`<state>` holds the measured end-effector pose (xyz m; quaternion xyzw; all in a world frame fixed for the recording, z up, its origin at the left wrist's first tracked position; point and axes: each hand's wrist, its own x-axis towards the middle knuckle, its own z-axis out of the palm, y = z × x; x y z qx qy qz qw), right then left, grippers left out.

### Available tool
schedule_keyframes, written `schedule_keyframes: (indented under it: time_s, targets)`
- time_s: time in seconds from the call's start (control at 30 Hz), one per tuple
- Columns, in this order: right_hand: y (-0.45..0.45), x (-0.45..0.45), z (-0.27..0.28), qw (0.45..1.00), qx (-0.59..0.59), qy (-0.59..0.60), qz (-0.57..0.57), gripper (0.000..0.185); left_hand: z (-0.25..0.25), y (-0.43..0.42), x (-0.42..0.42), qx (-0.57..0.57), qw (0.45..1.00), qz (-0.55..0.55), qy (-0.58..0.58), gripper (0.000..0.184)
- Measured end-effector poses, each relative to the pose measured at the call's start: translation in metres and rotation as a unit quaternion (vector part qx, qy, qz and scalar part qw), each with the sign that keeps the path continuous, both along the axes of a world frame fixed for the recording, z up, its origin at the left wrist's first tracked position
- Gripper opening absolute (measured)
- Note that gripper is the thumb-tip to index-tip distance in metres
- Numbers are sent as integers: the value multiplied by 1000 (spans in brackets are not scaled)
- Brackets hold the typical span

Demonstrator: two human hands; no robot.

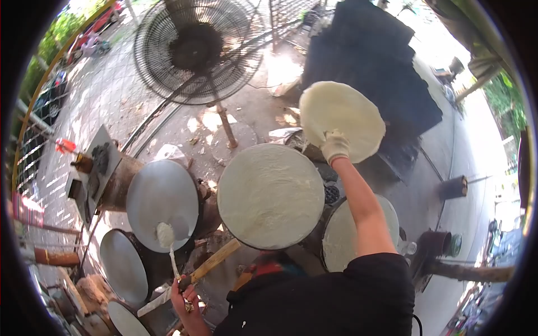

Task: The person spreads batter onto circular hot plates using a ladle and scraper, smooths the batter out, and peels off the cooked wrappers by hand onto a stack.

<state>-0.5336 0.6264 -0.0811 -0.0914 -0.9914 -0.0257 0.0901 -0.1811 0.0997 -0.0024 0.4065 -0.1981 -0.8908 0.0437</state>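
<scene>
My right hand (336, 147), in a pale glove, reaches forward with its fingers closed at the near part of a large, round, thin flatbread (347, 115). What lies under the flatbread is hidden. My left hand (186, 299) is bare and wrapped round the handle of a ladle-like tool (166, 235), whose end is coated in pale batter. That end hangs over a grey round griddle (162, 196). A flat wooden stick (216, 260) passes by my left hand; I cannot tell if it is gripped too. Pale batter covers the middle griddle (270, 196) in front of me.
Another batter-coated griddle (344, 241) is below my right arm. Further griddles (124, 266) stand at lower left. A large fan (196, 47) stands ahead, beside a dark slab-like mass (364, 50). Metal plates (98, 168) rise at left, and a log (471, 271) juts in at right.
</scene>
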Motion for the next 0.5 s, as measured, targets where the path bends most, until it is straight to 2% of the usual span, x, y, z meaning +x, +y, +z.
schedule_keyframes:
  time_s: [0.1,0.13,0.17,0.2,0.23,0.3,0.37,0.47,0.5]
  targets:
    - [-86,14,17,988,-74,39,128,25,7,8,12,23,999,36,5,33]
    - [-128,18,13,960,-203,-27,193,29,7,6,20,27,999,39,16,32]
    - [-175,26,7,905,-321,-106,259,32,1,4,32,29,998,49,28,31]
    - [-230,45,10,790,-485,-260,271,36,-7,1,49,40,996,56,56,33]
    - [-286,70,18,631,-600,-422,253,40,-14,-3,69,49,993,66,82,34]
    - [-375,138,70,445,-562,-597,360,41,-25,-1,110,-13,995,82,61,31]
    - [-447,205,95,347,-462,-680,452,50,-11,-2,137,-75,989,123,-17,26]
    - [-496,330,136,367,-230,-645,629,61,-7,6,204,-119,969,210,-50,21]
    - [-509,373,135,357,-192,-625,667,63,-9,7,234,-128,963,233,-40,19]
